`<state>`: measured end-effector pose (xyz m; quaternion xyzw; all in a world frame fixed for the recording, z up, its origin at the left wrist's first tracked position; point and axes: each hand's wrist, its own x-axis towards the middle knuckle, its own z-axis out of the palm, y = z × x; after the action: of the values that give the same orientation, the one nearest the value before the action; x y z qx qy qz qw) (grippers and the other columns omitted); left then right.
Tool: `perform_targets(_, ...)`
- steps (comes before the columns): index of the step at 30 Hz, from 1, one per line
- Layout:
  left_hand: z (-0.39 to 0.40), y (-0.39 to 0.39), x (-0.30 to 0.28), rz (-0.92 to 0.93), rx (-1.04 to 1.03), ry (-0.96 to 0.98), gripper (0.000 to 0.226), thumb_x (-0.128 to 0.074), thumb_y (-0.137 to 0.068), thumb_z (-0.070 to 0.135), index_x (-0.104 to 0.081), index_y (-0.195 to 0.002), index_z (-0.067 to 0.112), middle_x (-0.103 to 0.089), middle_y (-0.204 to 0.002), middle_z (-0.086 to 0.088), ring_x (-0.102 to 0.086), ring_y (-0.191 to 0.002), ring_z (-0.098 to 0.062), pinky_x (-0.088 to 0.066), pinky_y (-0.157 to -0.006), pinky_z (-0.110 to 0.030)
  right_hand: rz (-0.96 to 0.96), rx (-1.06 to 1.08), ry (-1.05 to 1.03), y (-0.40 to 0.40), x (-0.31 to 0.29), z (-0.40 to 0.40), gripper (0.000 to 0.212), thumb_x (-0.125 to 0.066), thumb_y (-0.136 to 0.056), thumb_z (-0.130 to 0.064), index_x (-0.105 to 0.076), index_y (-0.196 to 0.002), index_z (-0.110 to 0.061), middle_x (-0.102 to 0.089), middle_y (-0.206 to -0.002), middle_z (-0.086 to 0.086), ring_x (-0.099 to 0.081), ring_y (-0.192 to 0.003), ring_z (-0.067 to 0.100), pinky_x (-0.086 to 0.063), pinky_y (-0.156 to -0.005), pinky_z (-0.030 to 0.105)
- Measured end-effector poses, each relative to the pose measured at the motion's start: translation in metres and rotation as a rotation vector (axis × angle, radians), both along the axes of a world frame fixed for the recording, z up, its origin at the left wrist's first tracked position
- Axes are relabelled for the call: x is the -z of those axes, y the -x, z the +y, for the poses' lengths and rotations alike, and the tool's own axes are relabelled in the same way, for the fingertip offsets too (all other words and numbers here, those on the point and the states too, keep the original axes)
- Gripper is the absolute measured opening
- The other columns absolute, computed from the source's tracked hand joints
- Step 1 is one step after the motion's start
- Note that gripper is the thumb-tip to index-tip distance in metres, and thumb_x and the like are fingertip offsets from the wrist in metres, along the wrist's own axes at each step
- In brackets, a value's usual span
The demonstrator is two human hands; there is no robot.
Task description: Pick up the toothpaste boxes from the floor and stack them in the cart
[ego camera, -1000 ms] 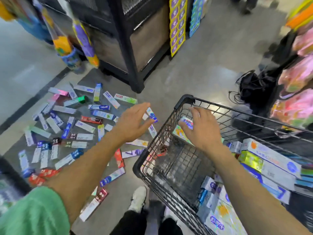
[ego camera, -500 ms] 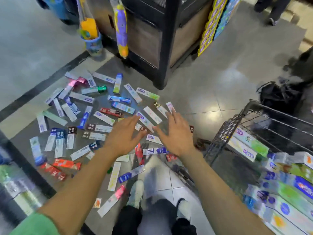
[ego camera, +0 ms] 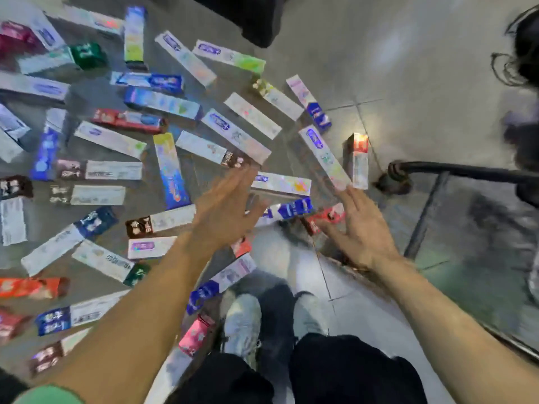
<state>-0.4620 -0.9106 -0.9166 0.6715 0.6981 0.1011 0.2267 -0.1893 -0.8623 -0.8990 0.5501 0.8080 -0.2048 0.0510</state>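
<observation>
Grey tiled floor [ego camera: 408, 83], scattered toothpaste boxes [ego camera: 163, 102] with blurred, unreadable labels, left hand [ego camera: 224, 211] and right hand [ego camera: 360, 225] spread wide, empty, beside cart [ego camera: 455, 170].

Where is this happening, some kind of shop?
Probably a shop aisle. Dozens of boxed toothpastes lie scattered over a grey tiled floor, the black frame of a shopping cart stands at the right, and the dark foot of a display stand shows at the top.

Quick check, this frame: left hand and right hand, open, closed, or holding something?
Left hand: open, fingers spread above the toothpaste boxes, holding nothing.
Right hand: open, fingers spread, holding nothing.
</observation>
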Motion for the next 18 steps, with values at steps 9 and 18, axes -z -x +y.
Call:
perform_targets(9, 0.045, -0.023, 0.169, 0.076, 0.178, -0.048, 0.08, -0.034, -0.094, 0.064, -0.037, -0.152, 0.009, -0.045, -0.154, -0.012, -0.041, -0.141, -0.031, -0.03, -0.117, -0.047, -0.158, -0.122, -0.031, -0.042, 0.144, 0.047, 0.098, -0.026, -0.082, -0.082, -0.03, -0.156, -0.019, -0.026, -0.163, 0.013, -0.026, -0.15, 0.033, -0.025, -0.121, 0.049)
perform_targets(18, 0.037, -0.042, 0.2, 0.16, 0.229, 0.032, 0.078, -0.048, -0.095, 0.061, -0.028, -0.156, 0.017, -0.041, -0.156, -0.006, -0.04, -0.14, -0.026, -0.034, -0.111, -0.038, -0.239, -0.215, 0.017, -0.05, 0.167, 0.077, 0.075, -0.057, -0.088, -0.063, -0.043, -0.147, -0.019, -0.048, -0.149, 0.012, -0.045, -0.135, 0.034, -0.04, -0.11, 0.044)
